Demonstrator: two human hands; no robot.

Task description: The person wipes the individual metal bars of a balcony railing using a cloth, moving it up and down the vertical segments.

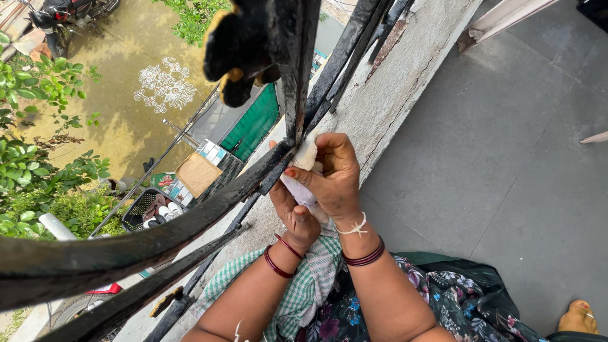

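At the black railing (190,218), both hands meet on one small whitish cloth (304,174). Her right hand (332,174) pinches it with fingers closed; the left hand (294,218), at seven o'clock, grips from beneath. Two dark bangles circle each wrist.

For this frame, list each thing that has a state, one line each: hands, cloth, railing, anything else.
right hand: closed on the white cloth, pressed against the railing
left hand: under the right, gripping the same cloth
white cloth: bunched, against the railing bar
black metal railing: paint worn and patchy
checked cloth: draped over the lap, loose
green gate: below, appears shut
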